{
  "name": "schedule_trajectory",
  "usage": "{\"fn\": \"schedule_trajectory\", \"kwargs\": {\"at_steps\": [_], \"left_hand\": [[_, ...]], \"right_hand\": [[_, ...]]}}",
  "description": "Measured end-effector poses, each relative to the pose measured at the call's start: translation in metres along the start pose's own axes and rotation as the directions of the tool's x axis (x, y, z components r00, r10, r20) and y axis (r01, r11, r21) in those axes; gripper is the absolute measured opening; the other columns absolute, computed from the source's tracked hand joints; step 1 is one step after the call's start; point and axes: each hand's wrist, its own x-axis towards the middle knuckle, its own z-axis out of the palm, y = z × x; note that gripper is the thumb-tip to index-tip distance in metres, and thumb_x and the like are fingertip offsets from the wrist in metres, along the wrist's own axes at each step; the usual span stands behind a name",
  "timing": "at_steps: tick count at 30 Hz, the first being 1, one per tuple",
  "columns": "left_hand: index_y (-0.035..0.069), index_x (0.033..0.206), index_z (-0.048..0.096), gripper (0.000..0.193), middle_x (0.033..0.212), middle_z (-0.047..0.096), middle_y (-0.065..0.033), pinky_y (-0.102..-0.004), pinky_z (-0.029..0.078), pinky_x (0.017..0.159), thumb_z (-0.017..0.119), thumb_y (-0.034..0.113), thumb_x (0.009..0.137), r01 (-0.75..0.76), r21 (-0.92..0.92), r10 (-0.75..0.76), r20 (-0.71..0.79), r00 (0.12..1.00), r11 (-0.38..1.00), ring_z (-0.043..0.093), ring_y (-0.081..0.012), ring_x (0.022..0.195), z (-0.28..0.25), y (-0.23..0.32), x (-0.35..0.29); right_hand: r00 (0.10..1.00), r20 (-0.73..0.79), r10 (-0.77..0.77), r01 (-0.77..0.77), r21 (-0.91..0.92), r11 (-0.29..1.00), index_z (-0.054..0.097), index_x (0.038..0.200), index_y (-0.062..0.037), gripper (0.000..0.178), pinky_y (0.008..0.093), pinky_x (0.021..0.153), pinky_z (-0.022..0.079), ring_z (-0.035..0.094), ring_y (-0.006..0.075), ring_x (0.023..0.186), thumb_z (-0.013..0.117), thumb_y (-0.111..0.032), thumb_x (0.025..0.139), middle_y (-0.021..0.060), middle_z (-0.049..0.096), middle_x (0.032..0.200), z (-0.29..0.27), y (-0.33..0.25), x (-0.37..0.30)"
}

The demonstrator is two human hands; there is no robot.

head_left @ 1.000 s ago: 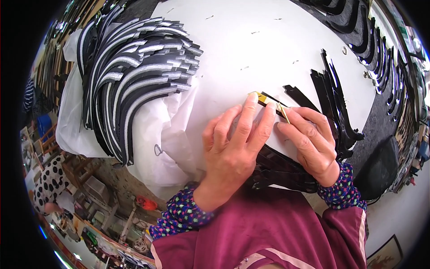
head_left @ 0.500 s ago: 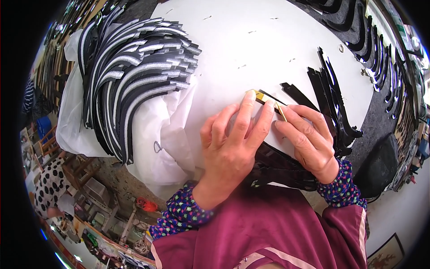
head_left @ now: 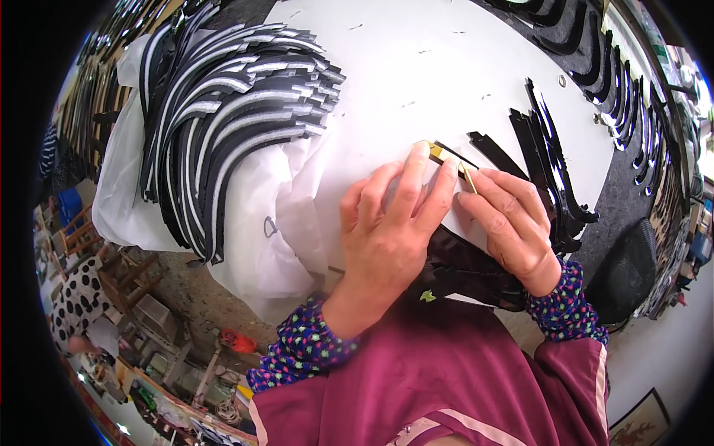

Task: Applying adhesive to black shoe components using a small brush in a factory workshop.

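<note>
My left hand [head_left: 390, 230] is spread like a fan, and 2 of its fingertips press on a small yellow piece [head_left: 436, 152]. That piece lies along a short black strip [head_left: 460, 157], on the white table [head_left: 387, 97] in front of me. My right hand [head_left: 515, 215] is just beside it, with its fingers close together and bent. Their tips are at a thin yellow stick [head_left: 469, 178], which slants down from the yellow piece. I cannot tell if my right fingers pinch it or just touch it.

Past the short strip lies 1 loose black strip [head_left: 498, 154]. More black strips [head_left: 547, 156] lie to the right of it in a messy bunch. Shiny dark pieces [head_left: 465, 271] lie close to my tummy, between my wrists.

On my left is a big pile of striped strips [head_left: 249, 111], black with pale lines (they bend like a bird's wing). A crinkly white sheet [head_left: 286, 223] pokes out from under the pile. My cuffs [head_left: 316, 338] have little bright spots all over.
</note>
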Motion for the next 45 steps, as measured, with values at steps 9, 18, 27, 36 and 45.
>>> {"fn": "schedule_trajectory", "kwargs": {"at_steps": [9, 18, 27, 36, 45], "left_hand": [[0.022, 0.127, 0.07, 0.042, 0.136, 0.06, -0.0014, -0.0349, 0.04, 0.097, 0.063, 0.011, 0.087, -0.019, -0.043, 0.019, -0.007, 1.0, 0.999, 0.056, -0.018, 0.116, 0.003, -0.002, -0.001], [0.021, 0.127, 0.07, 0.043, 0.137, 0.06, -0.0022, -0.0367, 0.04, 0.097, 0.063, 0.011, 0.086, -0.012, -0.057, 0.01, -0.046, 0.999, 0.998, 0.056, -0.0188, 0.116, 0.007, -0.002, -0.002], [0.025, 0.122, 0.073, 0.038, 0.138, 0.059, 0.0012, -0.0334, 0.038, 0.096, 0.065, 0.007, 0.09, 0.026, -0.091, -0.028, -0.02, 0.999, 0.995, 0.055, -0.0174, 0.116, 0.004, -0.001, 0.0], [0.02, 0.121, 0.07, 0.036, 0.136, 0.059, -0.0029, -0.0363, 0.04, 0.095, 0.063, 0.013, 0.086, -0.009, -0.086, 0.003, -0.066, 0.998, 0.996, 0.055, -0.0181, 0.118, 0.006, -0.002, -0.001], [0.023, 0.12, 0.073, 0.035, 0.138, 0.059, 0.001, -0.0336, 0.038, 0.095, 0.065, 0.007, 0.09, 0.025, -0.087, -0.026, -0.016, 1.0, 0.996, 0.055, -0.0176, 0.115, 0.001, 0.002, -0.001]], "right_hand": [[0.941, 0.064, 0.333, -0.331, 0.38, 0.863, 0.069, 0.109, 0.0054, 0.02, 0.0312, 0.075, 0.056, 0.07, 0.0274, 0.084, 0.066, 0.006, 0.089, 0.0158, 0.073, 0.096, -0.021, -0.012, 0.041], [0.817, 0.156, 0.556, -0.517, 0.625, 0.584, 0.066, 0.104, 0.0038, 0.012, 0.0259, 0.059, 0.052, 0.063, 0.0117, 0.064, 0.059, -0.005, 0.103, 0.0085, 0.069, 0.088, 0.013, -0.006, 0.045], [0.89, 0.059, 0.452, -0.43, 0.436, 0.79, 0.064, 0.104, 0.0022, 0.007, 0.0285, 0.057, 0.05, 0.063, 0.0165, 0.063, 0.062, -0.002, 0.099, 0.0106, 0.066, 0.09, 0.019, -0.012, 0.049], [0.903, 0.052, 0.427, -0.402, 0.456, 0.794, 0.065, 0.103, 0.003, 0.006, 0.0282, 0.058, 0.051, 0.062, 0.0167, 0.064, 0.062, 0.0, 0.099, 0.0113, 0.066, 0.089, 0.019, -0.011, 0.049], [0.893, 0.07, 0.445, -0.424, 0.463, 0.778, 0.065, 0.102, 0.0035, 0.006, 0.0278, 0.059, 0.052, 0.063, 0.0175, 0.064, 0.063, 0.0, 0.098, 0.0119, 0.067, 0.089, 0.016, -0.011, 0.048]]}}
